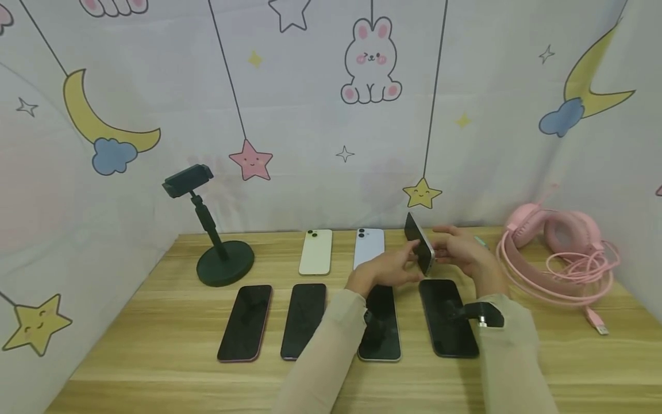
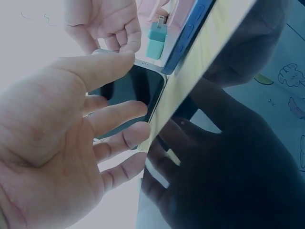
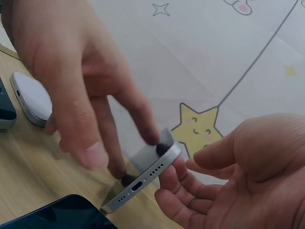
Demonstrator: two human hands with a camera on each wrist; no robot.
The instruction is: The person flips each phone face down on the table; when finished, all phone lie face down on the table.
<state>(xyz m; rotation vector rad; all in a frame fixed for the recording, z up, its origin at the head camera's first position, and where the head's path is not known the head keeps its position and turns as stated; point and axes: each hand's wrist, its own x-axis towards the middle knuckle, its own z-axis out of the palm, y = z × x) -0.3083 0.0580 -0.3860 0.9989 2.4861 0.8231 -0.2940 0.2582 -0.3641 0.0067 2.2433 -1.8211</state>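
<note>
Table (image 1: pixel 134 368): wood-look, under the tilted phone (image 1: pixel 425 252) and everything else set out.
Front row: four phones dark side up, nearer the person than the tilted phone; the closest of them, the rightmost front phone (image 1: pixel 443 322), is just short of it.
Pink headphones (image 1: pixel 574 230): right of the tilted phone, cable coiled, past the right hand.
Black stand (image 1: pixel 207 224): well left of the tilted phone.
Back pair: pale blue phone (image 1: pixel 369 244) next left of the tilted phone, cream phone (image 1: pixel 315 253) further left, both back side up.
Left hand (image 1: pixel 390 267): at the tilted phone's left face; fingers spread, not wrapped round it, tips at the screen.
Right hand (image 1: pixel 465 250): at the tilted phone's right side; fingers loosely bent, tips at its rim and back, thumb looks apart from it.
Tilted phone: between the hands, right of the left hand, left of the right hand; up on a long side, table contact unclear.
Nearer hand: neither, both at the tilted phone.
Long axis: roughly away from the person, so each hand meets a broad face; judged to be the relation any turn or lowering hangs on.
Dark screen: tilted phone's left face, toward the left hand.
Teal charger (image 2: pixel 156 40): beyond the tilted phone, headphone side.
Charging port (image 3: pixel 137 185): in the tilted phone's near end.
</note>
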